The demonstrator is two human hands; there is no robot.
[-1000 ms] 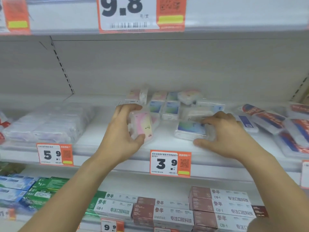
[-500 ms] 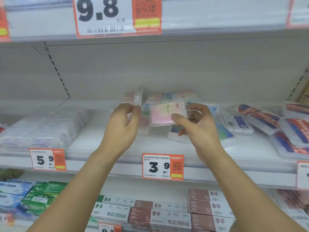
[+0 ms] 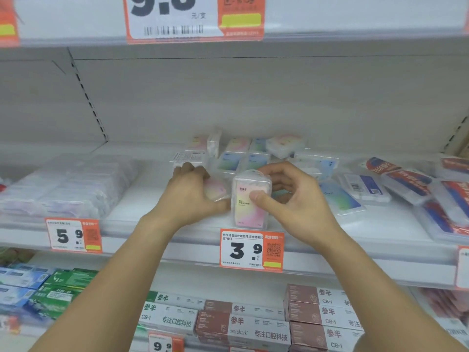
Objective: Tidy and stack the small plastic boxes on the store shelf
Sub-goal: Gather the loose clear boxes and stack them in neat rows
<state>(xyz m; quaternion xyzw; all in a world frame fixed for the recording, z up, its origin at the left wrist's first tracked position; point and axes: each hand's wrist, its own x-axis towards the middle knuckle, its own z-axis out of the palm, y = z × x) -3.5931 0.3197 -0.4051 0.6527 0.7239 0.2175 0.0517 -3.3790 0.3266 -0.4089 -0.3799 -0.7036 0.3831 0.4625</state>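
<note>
White store shelf [image 3: 152, 224], head view; orange price tag [image 3: 251, 250] reading 3.9 on its front edge. Both forearms reach up and forward from the lower frame and converge at shelf centre. Right hand [image 3: 294, 199]: thumb pressed on the front label of a small pink plastic box [image 3: 250, 199], fingers [image 3: 274, 171] curled round its back and top; box upright, near the front edge, just above the tag. Left hand [image 3: 190, 196]: fingers curled over a second pink box [image 3: 215, 189] lying immediately left of the first, knuckles up. More small boxes [image 3: 243, 154] sit scattered behind both hands, unstacked. Red-blue packs [image 3: 406, 179] lie to the right.
</note>
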